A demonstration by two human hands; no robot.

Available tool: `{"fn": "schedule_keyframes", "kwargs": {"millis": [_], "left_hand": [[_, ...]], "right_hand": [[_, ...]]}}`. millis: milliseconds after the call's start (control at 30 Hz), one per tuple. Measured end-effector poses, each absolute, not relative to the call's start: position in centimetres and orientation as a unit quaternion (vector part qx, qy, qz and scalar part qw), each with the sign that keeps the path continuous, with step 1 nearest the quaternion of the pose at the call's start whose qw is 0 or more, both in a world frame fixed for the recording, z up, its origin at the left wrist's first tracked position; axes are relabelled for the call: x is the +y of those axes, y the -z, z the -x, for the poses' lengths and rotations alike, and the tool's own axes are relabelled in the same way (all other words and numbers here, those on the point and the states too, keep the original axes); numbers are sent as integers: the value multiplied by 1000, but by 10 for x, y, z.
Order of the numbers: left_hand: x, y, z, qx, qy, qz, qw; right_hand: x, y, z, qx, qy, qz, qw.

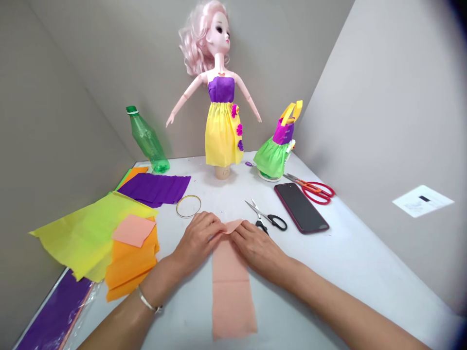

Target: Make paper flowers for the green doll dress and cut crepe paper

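Observation:
A strip of peach crepe paper (233, 291) lies lengthwise on the white table, with a crease across its middle. At its far end the paper is folded over. My left hand (200, 238) pinches the left side of that fold, its fingers closed on the paper. On the right side of the fold, my right hand (255, 243) is also closed, fingertips pressed on the paper. The fingertips partly hide the folded edge. Just beyond my right hand lie black-handled scissors (268, 216) with parted blades. A gold bangle (188, 206) rests past my left hand.
Yellow (83, 228), orange (131, 267) and purple crepe paper (156, 188) sheets spread at left. A green bottle (148, 141), a doll (221, 97) and a small green dress (273, 155) stand at the back. A phone (301, 206) and red-handled scissors (314, 189) lie right.

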State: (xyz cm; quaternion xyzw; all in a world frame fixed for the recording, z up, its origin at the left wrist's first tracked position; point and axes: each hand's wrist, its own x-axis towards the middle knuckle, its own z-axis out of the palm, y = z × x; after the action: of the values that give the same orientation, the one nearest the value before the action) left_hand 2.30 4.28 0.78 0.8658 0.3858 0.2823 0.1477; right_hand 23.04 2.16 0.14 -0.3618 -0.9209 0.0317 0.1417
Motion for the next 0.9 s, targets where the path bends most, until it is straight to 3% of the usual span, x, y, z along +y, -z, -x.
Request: {"fn": "schedule_keyframes", "kwargs": {"millis": [433,900], "left_hand": [[43,3,-21,352,-254,-898,66],[44,2,-21,352,-249,-901,51]], "right_hand": [[28,-12,-249,-917,-58,383,94],[33,-16,-251,-897,40,414,148]]}}
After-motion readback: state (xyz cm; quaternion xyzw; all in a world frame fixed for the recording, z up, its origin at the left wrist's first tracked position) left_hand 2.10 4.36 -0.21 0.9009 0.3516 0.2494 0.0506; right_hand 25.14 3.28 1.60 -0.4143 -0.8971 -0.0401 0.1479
